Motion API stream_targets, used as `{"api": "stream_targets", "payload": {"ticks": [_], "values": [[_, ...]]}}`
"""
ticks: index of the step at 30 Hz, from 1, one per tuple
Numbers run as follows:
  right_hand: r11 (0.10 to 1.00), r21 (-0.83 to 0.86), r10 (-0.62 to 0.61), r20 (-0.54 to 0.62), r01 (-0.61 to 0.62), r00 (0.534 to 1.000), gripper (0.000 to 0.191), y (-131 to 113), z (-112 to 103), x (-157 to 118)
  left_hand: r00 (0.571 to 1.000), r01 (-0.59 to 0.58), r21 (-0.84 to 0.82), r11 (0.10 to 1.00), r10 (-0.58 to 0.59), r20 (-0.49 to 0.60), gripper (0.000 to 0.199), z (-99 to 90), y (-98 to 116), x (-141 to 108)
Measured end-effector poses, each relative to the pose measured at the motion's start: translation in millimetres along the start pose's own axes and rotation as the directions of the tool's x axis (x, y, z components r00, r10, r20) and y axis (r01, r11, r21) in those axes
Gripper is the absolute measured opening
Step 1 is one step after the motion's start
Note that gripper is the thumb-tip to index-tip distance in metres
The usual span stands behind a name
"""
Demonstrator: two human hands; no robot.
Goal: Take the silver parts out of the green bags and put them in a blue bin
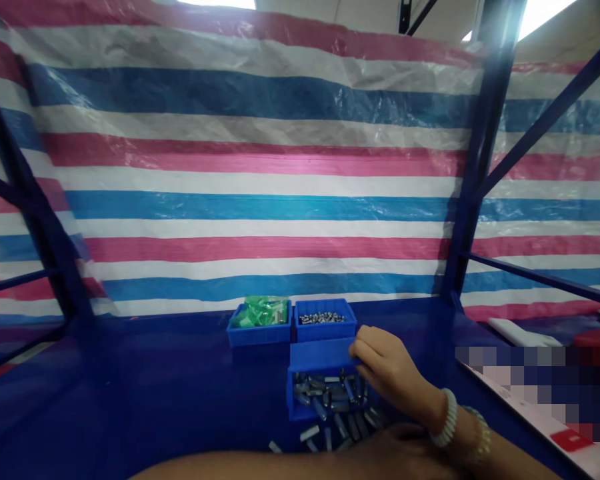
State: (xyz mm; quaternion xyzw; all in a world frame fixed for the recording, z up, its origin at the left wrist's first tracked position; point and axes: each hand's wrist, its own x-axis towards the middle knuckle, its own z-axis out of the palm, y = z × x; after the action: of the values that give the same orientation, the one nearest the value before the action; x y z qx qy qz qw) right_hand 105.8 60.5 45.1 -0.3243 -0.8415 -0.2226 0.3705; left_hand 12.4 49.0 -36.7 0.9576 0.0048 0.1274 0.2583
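My right hand [387, 363], with beaded bracelets at the wrist, has its fingers curled on the far right corner of a blue plastic bin [320, 355]. The bin holds several short metal cylinders [337, 393] and looks tilted toward me. More loose cylinders [310, 433] lie on the blue tabletop in front of it. Across the bottom of the view stretches my left forearm. My left hand [393, 448] is low, beside the loose cylinders and partly behind the right forearm. Its fingers are hidden.
Behind stand two more blue bins: one has a green plastic bag [263, 312], the other small metal parts [323, 319]. Blue metal posts [473, 173] frame the blue table [180, 380]. A striped plastic sheet [260, 207] hangs behind. A pinkish-white strip [525, 413] lies at right.
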Motion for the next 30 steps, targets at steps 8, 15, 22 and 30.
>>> {"api": "stream_targets", "payload": {"ticks": [8,15,22,30], "values": [[0.977,-0.162,-0.144,-0.034,0.137,0.989,0.032,-6.6,-5.3,1.8,1.000,0.019,0.064,0.998,-0.018,-0.021,0.032,-1.6,6.5,4.3],[0.961,-0.164,-0.235,-0.075,0.221,0.969,0.034,-12.0,-5.7,1.2,0.989,-0.103,0.290,0.951,0.069,0.128,0.034,-10.6,5.8,1.9],[0.958,-0.161,-0.249,-0.067,0.236,0.966,0.035,-11.9,-7.6,-0.1,0.971,-0.235,0.454,0.860,0.188,0.146,0.035,-18.1,6.9,-9.6],[0.944,-0.137,-0.305,-0.025,0.299,0.952,0.042,-16.1,-13.3,1.2,0.973,-0.230,0.455,0.860,0.186,0.139,0.030,-19.2,6.9,-2.6]]}}
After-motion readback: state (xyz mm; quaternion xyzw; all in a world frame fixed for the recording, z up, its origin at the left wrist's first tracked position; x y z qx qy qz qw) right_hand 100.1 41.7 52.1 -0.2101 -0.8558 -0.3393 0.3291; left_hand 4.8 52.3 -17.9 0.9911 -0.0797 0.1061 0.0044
